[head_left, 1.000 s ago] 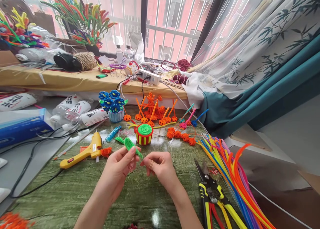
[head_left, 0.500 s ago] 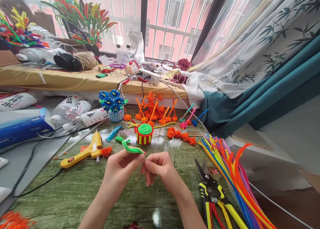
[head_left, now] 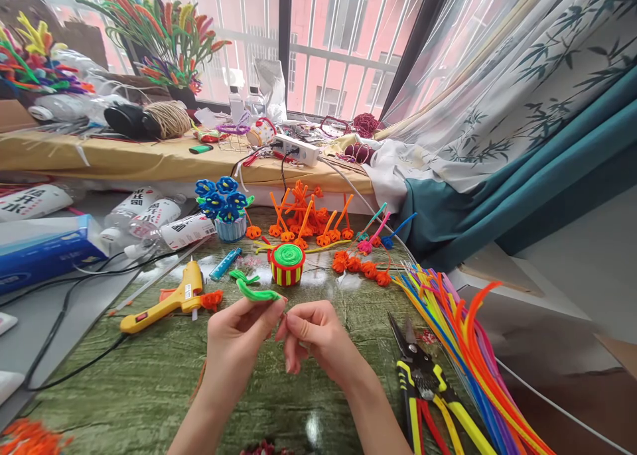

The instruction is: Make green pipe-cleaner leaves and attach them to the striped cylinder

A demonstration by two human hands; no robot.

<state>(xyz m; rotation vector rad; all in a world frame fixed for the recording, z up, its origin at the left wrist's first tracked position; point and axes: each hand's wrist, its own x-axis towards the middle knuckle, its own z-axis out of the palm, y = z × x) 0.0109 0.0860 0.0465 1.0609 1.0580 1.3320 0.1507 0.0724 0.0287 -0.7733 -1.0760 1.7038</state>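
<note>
A bent, looped length of green pipe cleaner (head_left: 256, 294) is pinched between the thumb and forefinger of my left hand (head_left: 233, 342), its loop lying over the fingers. Close beside it, my right hand (head_left: 321, 335) is closed in a pinch on what looks like the thin wire end of the same piece. The fingertips hide most of that end. Just beyond my hands stands a small round pot (head_left: 287, 266) with red and yellow stripes and a green coiled top. A smaller green pipe cleaner piece (head_left: 245, 277) lies on the table left of this pot.
A yellow glue gun (head_left: 166, 302) lies left, a blue cutter (head_left: 225, 264) behind it. Black-and-yellow pliers (head_left: 423, 379) and a bundle of coloured pipe cleaners (head_left: 462, 349) lie right. Orange flowers (head_left: 303, 219) and a pot of blue flowers (head_left: 230, 224) stand behind.
Both hands have shifted slightly left, still close together. The green pipe cleaner has moved a little left and up with my left hand.
</note>
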